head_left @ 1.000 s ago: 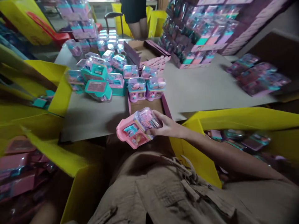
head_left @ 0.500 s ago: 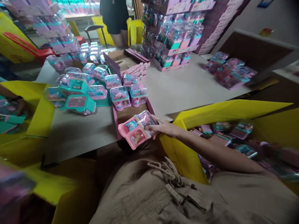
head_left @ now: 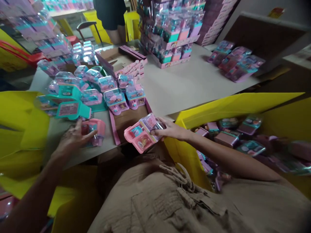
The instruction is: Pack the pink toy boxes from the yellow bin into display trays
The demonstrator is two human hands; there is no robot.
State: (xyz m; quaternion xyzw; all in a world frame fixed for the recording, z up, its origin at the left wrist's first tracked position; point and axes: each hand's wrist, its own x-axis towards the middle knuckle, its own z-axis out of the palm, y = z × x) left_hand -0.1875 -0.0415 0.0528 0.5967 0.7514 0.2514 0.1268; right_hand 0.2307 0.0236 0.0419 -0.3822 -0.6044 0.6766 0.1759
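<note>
My right hand (head_left: 170, 129) is closed around the clear-topped end of a pink toy package (head_left: 139, 136), held tilted above the near end of an open display box (head_left: 113, 129). Small toys show through its clear windows. My left hand (head_left: 75, 136) has its thumb and fingers around a second pink toy package (head_left: 100, 129), low over the table left of the box. Several purple toy packages (head_left: 115, 100) stand upright at the far end of the box. Just beyond my left hand lies a teal toy package (head_left: 69, 109) among a loose heap.
Stacked filled trays (head_left: 173, 60) rise at the back of the grey table (head_left: 184, 84). An empty-looking carton (head_left: 116, 61) sits behind the heap. Yellow bins flank me; the right bin (head_left: 218, 105) holds many loose packages. A person (head_left: 110, 16) stands beyond the table.
My left hand has come into view from the lower left with a pink toy package, now at the table. The right hand keeps its package over the box. The view has shifted slightly.
</note>
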